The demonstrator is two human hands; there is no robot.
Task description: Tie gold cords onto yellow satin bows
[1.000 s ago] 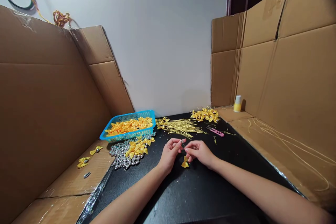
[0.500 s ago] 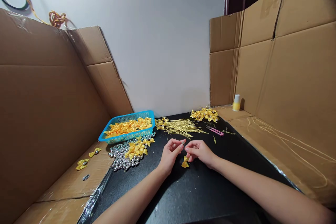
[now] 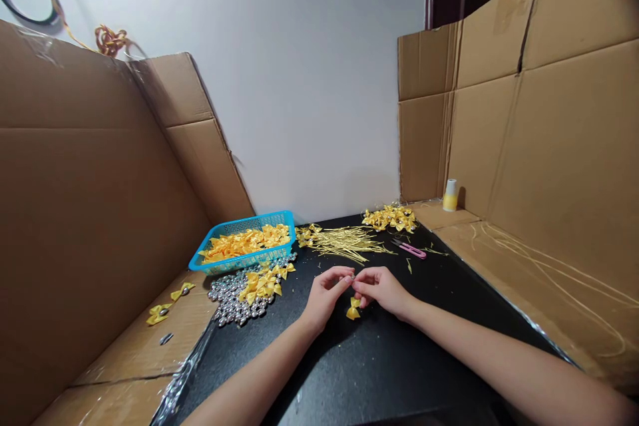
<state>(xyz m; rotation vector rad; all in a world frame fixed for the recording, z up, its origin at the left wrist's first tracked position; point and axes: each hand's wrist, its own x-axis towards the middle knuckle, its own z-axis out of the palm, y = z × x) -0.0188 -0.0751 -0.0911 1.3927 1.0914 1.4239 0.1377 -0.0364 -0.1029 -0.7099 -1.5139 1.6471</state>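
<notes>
My left hand (image 3: 330,291) is closed in a pinch on a small silver bead (image 3: 353,277), mostly covered by the fingertips. Thumb and forefinger of my right hand (image 3: 380,287) are pressed together at the same bead; whatever lies between them is too small to make out. Just under the right fingers is a yellow ribbon bow (image 3: 353,309), close to its curled lower fingers. How the bow is held or hung is hidden. Both hands are over the black tabletop (image 3: 369,373), their fingertips meeting.
On the left, a blue basket (image 3: 200,259) contains yellow bows. Before it lie silver beads (image 3: 229,299) with several bows (image 3: 262,284) on top. Gold cord pieces (image 3: 344,243), pink thread snips (image 3: 412,249) and a bow pile (image 3: 389,217) lie behind my hands. Cardboard walls (image 3: 559,146) flank the table.
My hands have come together: the fingertips now meet at the bead, which showed more plainly before. The bow stays below the right hand.
</notes>
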